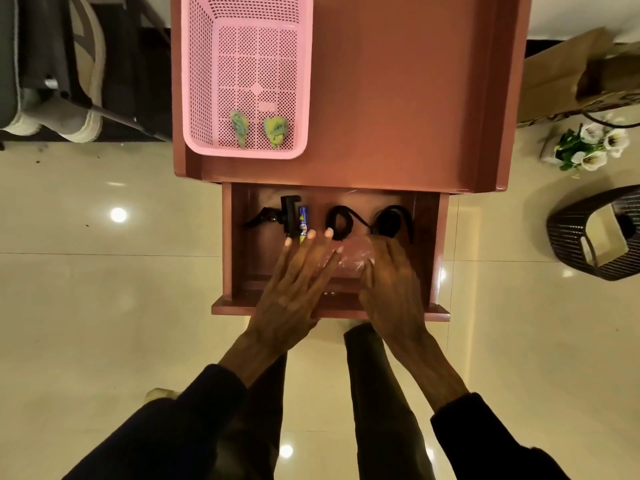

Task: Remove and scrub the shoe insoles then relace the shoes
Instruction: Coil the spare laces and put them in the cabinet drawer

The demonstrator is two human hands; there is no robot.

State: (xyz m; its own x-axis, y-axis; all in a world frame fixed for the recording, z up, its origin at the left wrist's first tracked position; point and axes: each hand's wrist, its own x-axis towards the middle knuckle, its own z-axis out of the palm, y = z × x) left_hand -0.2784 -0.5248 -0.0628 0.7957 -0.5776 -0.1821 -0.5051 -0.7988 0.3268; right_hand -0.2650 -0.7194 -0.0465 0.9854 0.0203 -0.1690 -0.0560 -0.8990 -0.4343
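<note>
Both my hands reach into an open drawer [235,258] of a reddish-brown table. My left hand [298,282] lies flat with its fingers straight and spread, touching a clear plastic bag [349,259] in the drawer. My right hand [391,285] has its fingers curled down onto the same bag. Two small green-yellow insoles [256,128] lie in a pink perforated basket [197,81] on the table top [398,98]. Two coiled black cords [363,220], maybe laces, lie at the back of the drawer. No shoes are on the table.
In the drawer's left part lie a black tool [277,216] and a small blue tube [304,220]. A dark wicker basket [595,233] and white flowers [588,143] stand on the tiled floor at right. Pale shoes [52,119] sit at far left.
</note>
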